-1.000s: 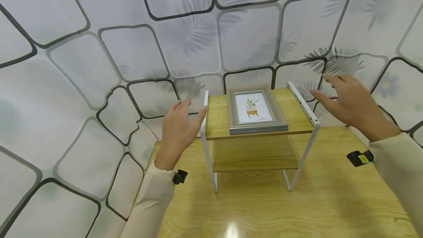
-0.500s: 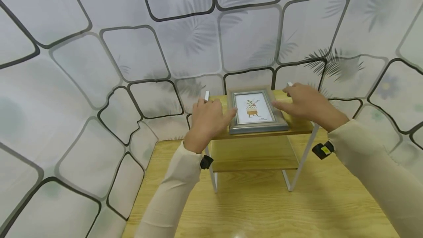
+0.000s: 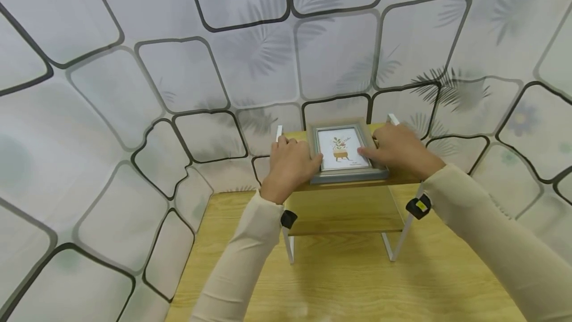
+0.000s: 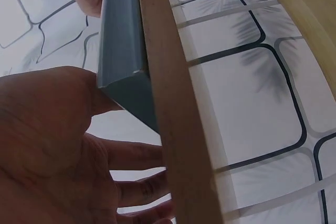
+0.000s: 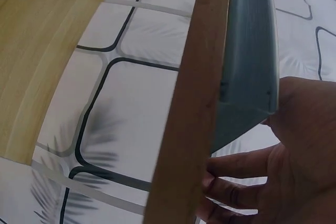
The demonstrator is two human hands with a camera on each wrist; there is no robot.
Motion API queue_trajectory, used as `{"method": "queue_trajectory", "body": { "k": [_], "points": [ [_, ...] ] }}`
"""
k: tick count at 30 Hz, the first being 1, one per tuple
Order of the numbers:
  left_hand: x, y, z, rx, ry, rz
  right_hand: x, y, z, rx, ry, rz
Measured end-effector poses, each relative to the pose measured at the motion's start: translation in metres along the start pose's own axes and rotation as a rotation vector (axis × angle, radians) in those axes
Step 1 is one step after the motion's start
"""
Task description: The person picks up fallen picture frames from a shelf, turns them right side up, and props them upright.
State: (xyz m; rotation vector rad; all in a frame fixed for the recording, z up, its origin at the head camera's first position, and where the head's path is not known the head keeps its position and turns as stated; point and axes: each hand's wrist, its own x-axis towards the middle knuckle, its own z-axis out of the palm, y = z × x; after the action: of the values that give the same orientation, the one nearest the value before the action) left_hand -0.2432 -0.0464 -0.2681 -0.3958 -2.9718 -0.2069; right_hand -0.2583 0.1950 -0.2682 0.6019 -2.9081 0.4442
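Observation:
A silver-grey picture frame [image 3: 346, 178] with a drawing of a potted plant lies face up on the top board of a small two-tier rack [image 3: 293, 136]. My left hand [image 3: 291, 162] holds its left side, thumb on the border, fingers alongside. On the opposite side, my right hand [image 3: 399, 149] grips the border with its thumb over the top. Both wrist views show the frame's side [image 4: 122, 30] on the board edge [image 5: 191, 87], with the fingers reaching beside it. The fingertips are partly hidden.
White metal legs [image 3: 397, 247] carry the rack, and a lower wooden board [image 3: 344, 210] sits beneath the top one. Wood-patterned flooring [image 3: 348, 287] lies around it. A patterned cloth wall [image 3: 254, 73] rises close behind and to the left.
Both hands have come inward from either side of the rack, the right hand travelling farther left and down. They now hold the picture frame's sides; the frame has not visibly moved.

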Motion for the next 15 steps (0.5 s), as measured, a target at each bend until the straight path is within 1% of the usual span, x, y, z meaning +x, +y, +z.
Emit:
{"method": "queue_trajectory", "body": {
  "k": [7, 15],
  "points": [
    [0.0024, 0.0006, 0.0030, 0.007, 0.025, 0.020, 0.0020, 0.0010, 0.0040, 0.105, -0.007, 0.032],
    [0.0048, -0.0014, 0.0053, -0.009, 0.067, 0.030, 0.0024, 0.0012, 0.0064, 0.161, 0.001, 0.059]
  ]
}}
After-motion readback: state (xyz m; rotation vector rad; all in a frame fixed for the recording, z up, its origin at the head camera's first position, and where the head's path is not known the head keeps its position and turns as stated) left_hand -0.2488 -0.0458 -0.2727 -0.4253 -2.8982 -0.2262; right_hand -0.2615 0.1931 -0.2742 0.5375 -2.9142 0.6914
